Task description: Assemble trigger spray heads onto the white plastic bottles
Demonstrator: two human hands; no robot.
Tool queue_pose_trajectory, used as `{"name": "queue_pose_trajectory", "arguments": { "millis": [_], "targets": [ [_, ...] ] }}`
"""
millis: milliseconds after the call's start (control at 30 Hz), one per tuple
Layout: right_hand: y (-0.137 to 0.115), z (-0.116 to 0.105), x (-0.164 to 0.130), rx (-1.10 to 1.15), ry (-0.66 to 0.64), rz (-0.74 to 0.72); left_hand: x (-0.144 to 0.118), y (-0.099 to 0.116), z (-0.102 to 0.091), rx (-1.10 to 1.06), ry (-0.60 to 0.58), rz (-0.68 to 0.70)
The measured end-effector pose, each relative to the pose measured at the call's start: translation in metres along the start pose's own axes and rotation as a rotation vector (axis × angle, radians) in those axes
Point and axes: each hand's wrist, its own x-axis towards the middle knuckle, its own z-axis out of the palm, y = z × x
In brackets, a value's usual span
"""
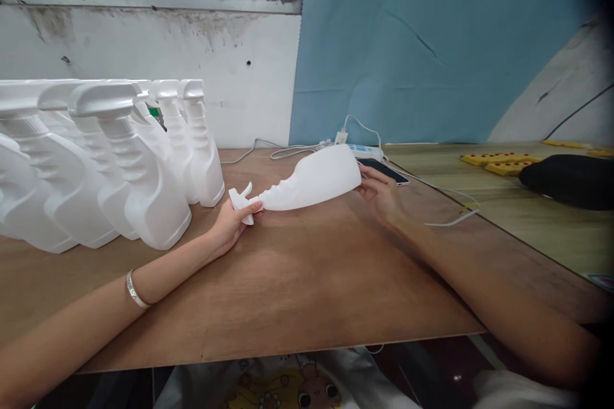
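On the brown wooden board point(268, 281), a white plastic spray bottle point(311, 180) lies lengthwise left to right, left hand point(230, 225) pinching its trigger nozzle, right hand point(381, 195) cupping its base.

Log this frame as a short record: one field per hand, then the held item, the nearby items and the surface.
left hand: grips the trigger head of the spray bottle
right hand: cups the bottle's base
spray bottle: white, lying on its side, head pointing left
standing bottles: white trigger sprayers grouped upright at left
phone: dark, flat, just behind the right hand
cable: white, trailing right
table: brown wooden board
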Motion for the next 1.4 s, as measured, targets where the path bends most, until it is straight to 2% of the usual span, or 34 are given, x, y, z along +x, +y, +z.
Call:
{"name": "queue_pose_trajectory", "arguments": {
  "millis": [233,367,467,600,800,1100,1400],
  "targets": [
    [0.001,0.005,-0.005,-0.075,-0.114,-0.16,0.001,0.001,-0.001,-0.014,-0.017,-0.01],
    [0.003,0.005,-0.005,-0.109,-0.127,-0.177,0.002,0.001,-0.001,-0.015,-0.018,-0.026],
    [0.003,0.004,-0.005,-0.162,-0.089,-0.196,0.002,0.001,-0.001,-0.012,-0.021,-0.035],
    [-0.002,0.004,-0.007,-0.262,-0.024,-0.198,0.001,0.002,-0.001,-0.004,-0.03,-0.048],
    [-0.006,0.004,-0.008,-0.172,-0.09,-0.205,0.0,0.003,-0.001,0.012,-0.064,-0.055],
    [0.012,-0.004,-0.003,-0.206,0.03,-0.18,-0.002,0.002,-0.001,0.126,-0.141,-0.025],
    [0.017,-0.008,-0.003,-0.27,0.018,-0.14,-0.009,0.004,0.005,0.279,-0.129,0.053]
  ]
}}
